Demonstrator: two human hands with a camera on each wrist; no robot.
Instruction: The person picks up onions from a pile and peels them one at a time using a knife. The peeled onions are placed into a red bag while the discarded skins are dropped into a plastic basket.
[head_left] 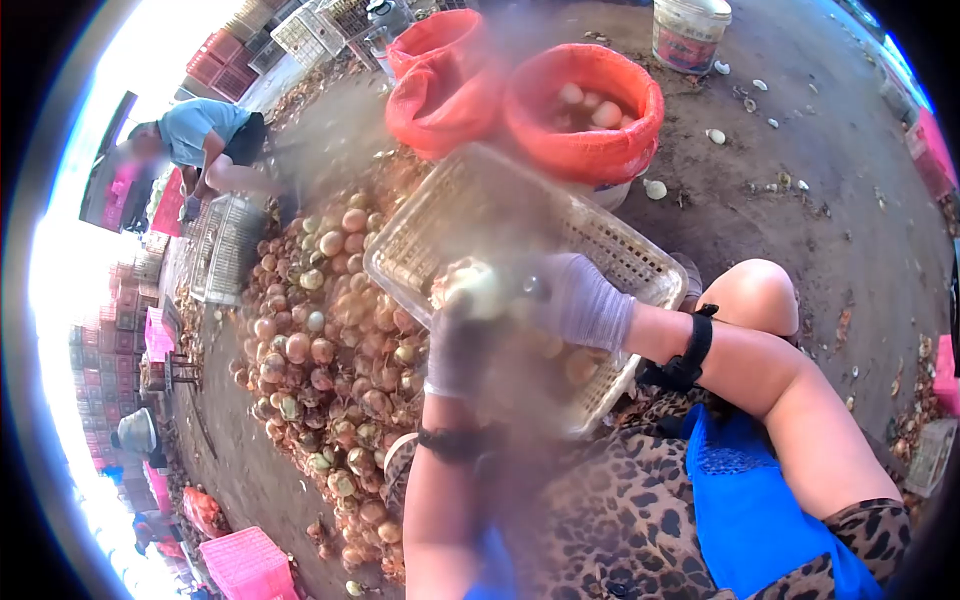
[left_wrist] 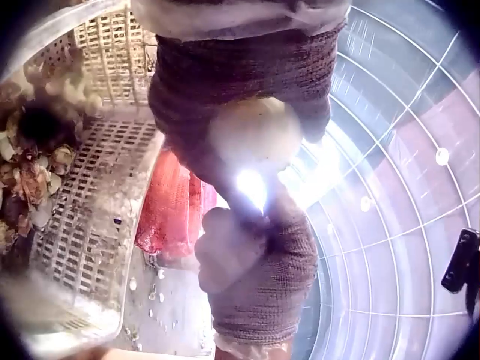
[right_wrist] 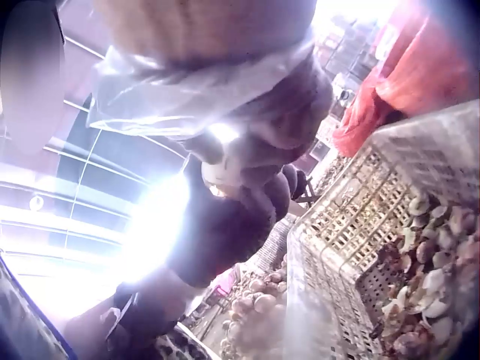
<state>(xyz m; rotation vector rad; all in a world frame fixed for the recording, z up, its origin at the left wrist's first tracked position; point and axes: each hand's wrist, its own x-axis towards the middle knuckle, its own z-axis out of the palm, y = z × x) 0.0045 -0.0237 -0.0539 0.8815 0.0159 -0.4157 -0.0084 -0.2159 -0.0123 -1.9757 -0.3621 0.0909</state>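
Note:
In the head view, my gloved left hand (head_left: 455, 345) holds a pale, partly peeled onion (head_left: 480, 288) over a crate. Its fingers curl round the onion (left_wrist: 255, 135) in the left wrist view. My gloved right hand (head_left: 588, 303) is close against the onion, fingers curled, with a small dark object (head_left: 534, 287) at its fingertips. Glare and blur cover that spot, so I cannot tell what the object is. Below both hands stands the pale plastic crate (head_left: 640, 250), with loose onion skins (right_wrist: 431, 292) in it.
A large heap of unpeeled onions (head_left: 330, 350) lies to the left. Beyond the crate stands a red-lined bucket (head_left: 640, 110) holding peeled onions, beside a red sack (head_left: 430, 110). A white bucket (head_left: 690, 35) is farther back. Another person (head_left: 205, 135) bends over a crate (head_left: 225, 250).

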